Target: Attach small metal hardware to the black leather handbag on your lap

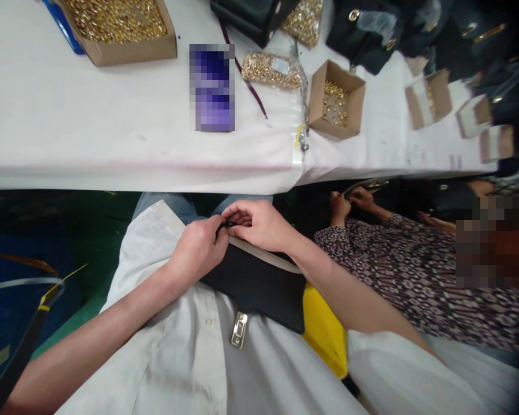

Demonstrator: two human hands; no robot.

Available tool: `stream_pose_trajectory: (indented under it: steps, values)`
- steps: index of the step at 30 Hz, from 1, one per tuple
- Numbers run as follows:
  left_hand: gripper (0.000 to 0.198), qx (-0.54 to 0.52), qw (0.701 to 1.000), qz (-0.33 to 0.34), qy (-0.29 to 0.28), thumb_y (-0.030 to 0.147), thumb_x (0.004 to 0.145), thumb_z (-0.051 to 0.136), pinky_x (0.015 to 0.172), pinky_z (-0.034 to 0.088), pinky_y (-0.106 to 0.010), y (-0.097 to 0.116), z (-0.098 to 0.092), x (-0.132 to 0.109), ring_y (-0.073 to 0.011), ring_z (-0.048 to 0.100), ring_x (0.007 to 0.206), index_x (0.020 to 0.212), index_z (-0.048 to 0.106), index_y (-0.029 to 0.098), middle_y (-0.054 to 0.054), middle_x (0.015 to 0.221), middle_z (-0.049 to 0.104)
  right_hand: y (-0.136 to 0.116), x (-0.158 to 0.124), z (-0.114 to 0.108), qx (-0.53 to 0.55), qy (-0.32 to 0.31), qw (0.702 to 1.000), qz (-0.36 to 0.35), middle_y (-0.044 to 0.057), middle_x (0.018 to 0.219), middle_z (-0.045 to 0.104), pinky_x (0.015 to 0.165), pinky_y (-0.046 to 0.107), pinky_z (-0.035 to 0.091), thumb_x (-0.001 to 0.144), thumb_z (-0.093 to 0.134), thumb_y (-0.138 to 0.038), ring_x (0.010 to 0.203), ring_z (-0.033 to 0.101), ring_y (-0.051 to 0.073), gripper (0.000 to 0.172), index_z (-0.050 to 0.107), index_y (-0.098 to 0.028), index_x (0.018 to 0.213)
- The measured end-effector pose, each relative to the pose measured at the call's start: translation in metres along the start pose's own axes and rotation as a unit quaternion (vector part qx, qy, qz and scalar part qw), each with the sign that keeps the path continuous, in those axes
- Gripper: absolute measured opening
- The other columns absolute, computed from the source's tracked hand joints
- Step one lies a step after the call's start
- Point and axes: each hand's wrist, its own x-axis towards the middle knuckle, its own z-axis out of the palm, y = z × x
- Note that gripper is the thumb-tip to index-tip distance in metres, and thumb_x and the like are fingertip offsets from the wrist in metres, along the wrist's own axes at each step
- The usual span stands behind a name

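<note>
A black handbag (263,282) lies across my lap, its flap towards me and a gold clasp (239,330) hanging from the flap's tab. At its far edge my left hand (202,245) is closed on a thin black strap piece (222,228). My right hand (257,223) meets it there, thumb and fingers pinched on the same piece, with the other fingers curled. The strap's exact shape is mostly hidden by my fingers. Under my right forearm a pale edge of the bag shows, and something yellow (324,328) sits beside the bag.
On the white table (112,127) ahead are a cardboard box (134,53) of gold fittings, a bag of gold pieces (270,70), a smaller box (354,109), a blurred purple item (214,109) and black bags (363,34). A co-worker in a patterned top (398,259) sits close at right.
</note>
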Motion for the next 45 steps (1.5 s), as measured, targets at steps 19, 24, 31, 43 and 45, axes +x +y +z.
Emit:
stream_pose_trajectory:
  steps: [19, 24, 31, 43, 45]
  values:
    - [0.018, -0.029, 1.0, -0.01, 0.002, 0.015, 0.094, 0.064, 0.066, 0.046, -0.031, -0.005, -0.002, 0.008, -0.0227, 0.071, 0.073, 0.097, 0.081, 0.021, -0.004, 0.086, 0.08, -0.011, -0.009, 0.001, -0.07, 0.027, 0.997, -0.012, 0.002, 0.104, 0.085, 0.089, 0.035, 0.068, 0.082, 0.075, -0.007, 0.093, 0.081, 0.024, 0.039, 0.084, -0.022, 0.116]
    - [0.016, -0.033, 0.999, -0.017, 0.004, 0.016, 0.094, 0.065, 0.066, 0.046, -0.031, -0.005, -0.002, 0.008, -0.0224, 0.071, 0.073, 0.095, 0.081, 0.021, -0.004, 0.084, 0.079, -0.011, -0.009, 0.001, -0.054, 0.025, 0.998, -0.001, 0.002, 0.104, 0.084, 0.09, 0.035, 0.068, 0.082, 0.076, -0.009, 0.094, 0.081, 0.024, 0.037, 0.084, -0.022, 0.115]
    - [0.016, -0.058, 0.998, -0.007, 0.006, 0.015, 0.092, 0.065, 0.067, 0.046, -0.031, -0.004, -0.002, 0.01, -0.0224, 0.072, 0.075, 0.092, 0.08, 0.021, -0.003, 0.083, 0.078, -0.008, -0.009, -0.002, -0.04, 0.017, 0.999, 0.007, 0.003, 0.104, 0.084, 0.09, 0.035, 0.068, 0.083, 0.076, -0.011, 0.094, 0.081, 0.023, 0.035, 0.084, -0.022, 0.116]
    - [0.023, -0.141, 0.99, -0.021, 0.0, 0.015, 0.099, 0.064, 0.074, 0.054, -0.031, -0.005, -0.003, 0.002, -0.0244, 0.079, 0.089, 0.105, 0.085, 0.021, -0.003, 0.099, 0.085, -0.01, -0.01, 0.001, -0.049, 0.036, 0.998, 0.015, 0.004, 0.104, 0.083, 0.088, 0.036, 0.07, 0.082, 0.078, -0.012, 0.093, 0.08, 0.024, 0.033, 0.082, -0.022, 0.113]
    - [0.023, -0.149, 0.989, -0.024, 0.0, 0.015, 0.099, 0.064, 0.074, 0.054, -0.031, -0.005, -0.002, 0.001, -0.0244, 0.079, 0.089, 0.106, 0.086, 0.021, -0.003, 0.099, 0.085, -0.011, -0.01, 0.001, -0.049, 0.034, 0.998, 0.017, 0.004, 0.103, 0.083, 0.087, 0.036, 0.07, 0.082, 0.078, -0.013, 0.092, 0.08, 0.024, 0.032, 0.082, -0.022, 0.112]
